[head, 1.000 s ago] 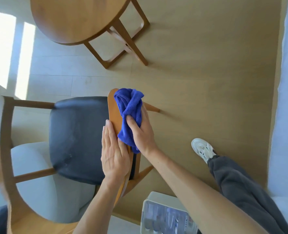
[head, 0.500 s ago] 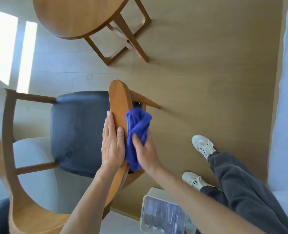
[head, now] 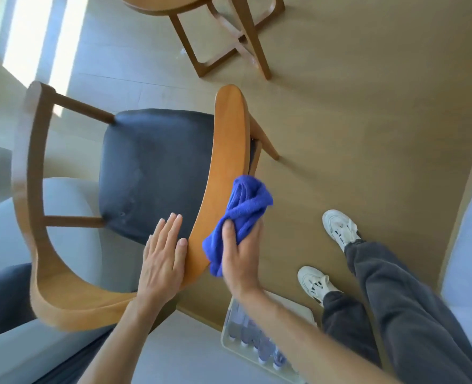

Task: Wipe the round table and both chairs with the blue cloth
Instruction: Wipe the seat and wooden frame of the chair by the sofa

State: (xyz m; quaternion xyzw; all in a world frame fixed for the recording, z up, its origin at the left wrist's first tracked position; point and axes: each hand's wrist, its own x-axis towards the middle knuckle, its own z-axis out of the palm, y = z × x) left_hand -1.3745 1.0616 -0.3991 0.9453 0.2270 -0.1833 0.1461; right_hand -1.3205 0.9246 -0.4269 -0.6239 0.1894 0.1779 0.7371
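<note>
A wooden chair [head: 229, 139] with a dark seat cushion [head: 157, 167] fills the middle of the view. My right hand [head: 240, 259] grips the bunched blue cloth [head: 243, 212] and presses it against the outer side of the curved wooden backrest, near its lower end. My left hand [head: 164, 259] lies flat with straight fingers on the inner side of the same backrest, over the seat edge. The round wooden table [head: 173, 5] shows only its edge and legs at the top.
A grey sofa [head: 71, 239] sits under and left of the chair. A white tray with small bottles [head: 245, 342] stands on the floor by my right forearm. My legs and white shoes [head: 337, 228] are at the right. Bare wooden floor lies beyond.
My right hand has slid the cloth down the backrest toward me. My left hand has shifted lower along the inner side. The view has moved closer to the chair.
</note>
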